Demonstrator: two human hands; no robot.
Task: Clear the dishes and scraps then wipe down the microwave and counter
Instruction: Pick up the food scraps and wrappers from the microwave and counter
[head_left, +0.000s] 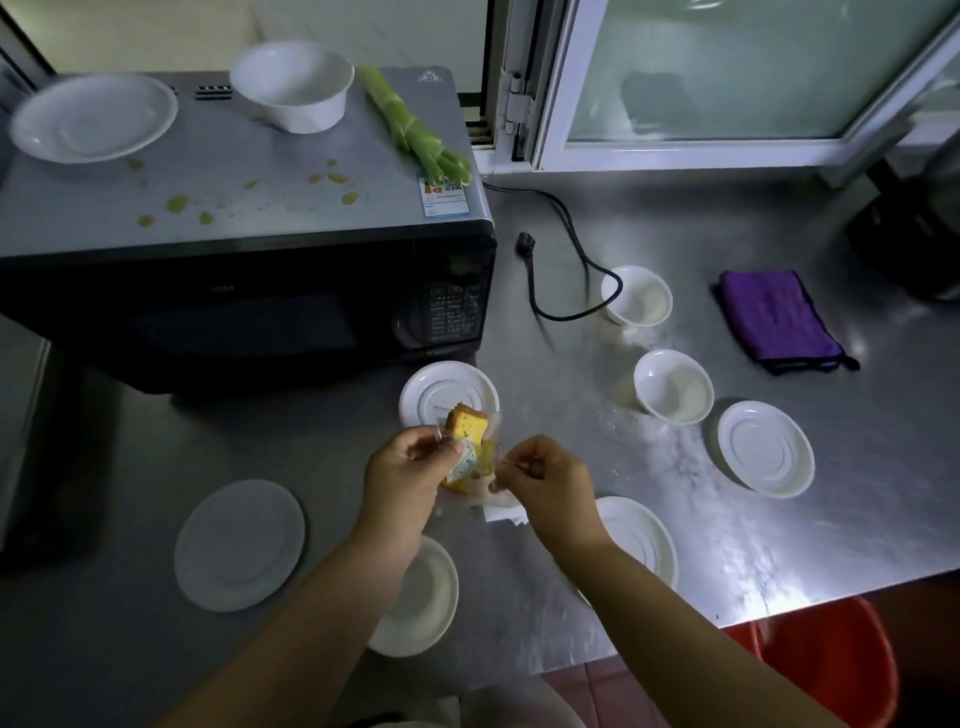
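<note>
Above counter (675, 519), both grips pinch clear wrapper (467, 457) — cake w/ sachet inside, edges hard to see.

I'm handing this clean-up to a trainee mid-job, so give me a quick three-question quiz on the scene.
1. True or false: the purple cloth lies on top of the microwave.
2. What lies on the microwave beside the white bowl: A) green stalks, B) a sponge, C) a cup?
3. What do the left hand and right hand hold?

Key: 1 false, it lies on the counter; 2 A; 3 a clear wrapper with yellow cake.
</note>
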